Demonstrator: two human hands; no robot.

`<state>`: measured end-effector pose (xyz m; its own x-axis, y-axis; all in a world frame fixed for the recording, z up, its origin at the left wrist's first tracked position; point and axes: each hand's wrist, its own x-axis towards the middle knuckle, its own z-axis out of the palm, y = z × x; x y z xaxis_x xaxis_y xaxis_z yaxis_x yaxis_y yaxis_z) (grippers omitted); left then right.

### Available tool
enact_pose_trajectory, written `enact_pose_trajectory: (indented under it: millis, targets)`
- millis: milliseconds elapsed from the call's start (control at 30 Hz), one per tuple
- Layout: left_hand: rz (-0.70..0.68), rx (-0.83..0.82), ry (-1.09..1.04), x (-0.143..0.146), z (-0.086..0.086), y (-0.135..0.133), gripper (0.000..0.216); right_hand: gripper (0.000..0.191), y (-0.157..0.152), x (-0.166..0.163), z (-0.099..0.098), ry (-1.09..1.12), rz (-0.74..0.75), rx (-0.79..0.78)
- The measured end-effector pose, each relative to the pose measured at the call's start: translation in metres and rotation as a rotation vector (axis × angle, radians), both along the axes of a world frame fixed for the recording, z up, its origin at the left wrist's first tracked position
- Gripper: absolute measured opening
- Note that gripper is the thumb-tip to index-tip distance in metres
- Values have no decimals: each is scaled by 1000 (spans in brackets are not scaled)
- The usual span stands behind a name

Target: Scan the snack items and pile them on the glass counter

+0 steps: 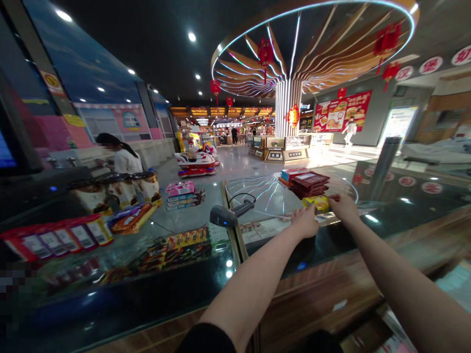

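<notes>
Handheld barcode scanner (222, 215) lying flat, cable looped behind it. To its left, a pink box (179, 188) atop small cartons (180, 201); farther left, three brown-and-cream bags (123, 192) upright behind a row of red and purple packets (64, 239). Beyond: white-and-red children's ride (196, 161), striped column (288, 109), red lanterns (265, 53), wall-mounted burger poster (342, 112).

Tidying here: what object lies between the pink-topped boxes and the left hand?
The head view shows a dark handheld scanner between the pink-topped boxes and the left hand.
</notes>
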<state>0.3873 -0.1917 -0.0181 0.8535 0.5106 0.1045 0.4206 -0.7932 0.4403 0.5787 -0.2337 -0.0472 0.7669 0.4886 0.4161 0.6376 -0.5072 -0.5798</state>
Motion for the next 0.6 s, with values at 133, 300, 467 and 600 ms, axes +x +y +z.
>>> enact_pose_trajectory:
  millis: [133, 300, 467, 600]
  targets:
    - [27, -14, 12, 0, 1, 1, 61, 29, 6, -7, 3, 14, -15, -15]
    - [70, -29, 0, -2, 3, 2, 61, 30, 11, -13, 3, -16, 4, -36]
    - [56, -27, 0, -4, 4, 2, 60, 29, 10, -12, 1, 8, 6, -29]
    - [13, -8, -30, -3, 0, 2, 55, 28, 4, -1, -1, -18, -15, -2]
